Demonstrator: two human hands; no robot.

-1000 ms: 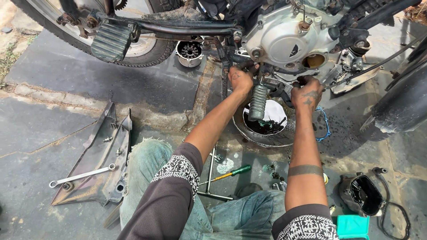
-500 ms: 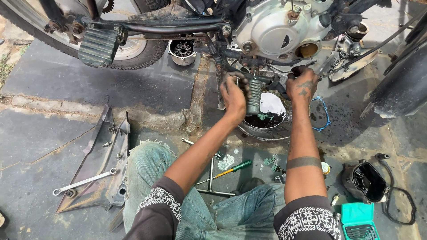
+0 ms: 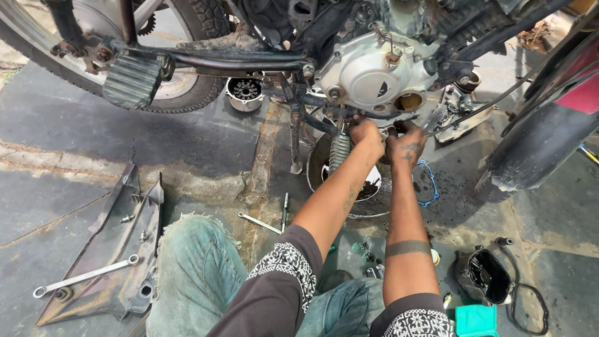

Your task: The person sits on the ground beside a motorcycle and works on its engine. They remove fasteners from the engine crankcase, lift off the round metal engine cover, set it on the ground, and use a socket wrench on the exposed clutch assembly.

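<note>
Both hands reach under a motorcycle's engine (image 3: 368, 75): the left hand (image 3: 367, 138) and right hand (image 3: 404, 145), fingers curled, press side by side at its underside; what they grip cannot be told. A drain pan (image 3: 349, 206) sits below, a wrench (image 3: 84, 276) lies left.

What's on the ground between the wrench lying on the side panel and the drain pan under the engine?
In the head view, between the wrench and the drain pan lie the person's denim-clad knee and two slim hand tools on the concrete.
</note>
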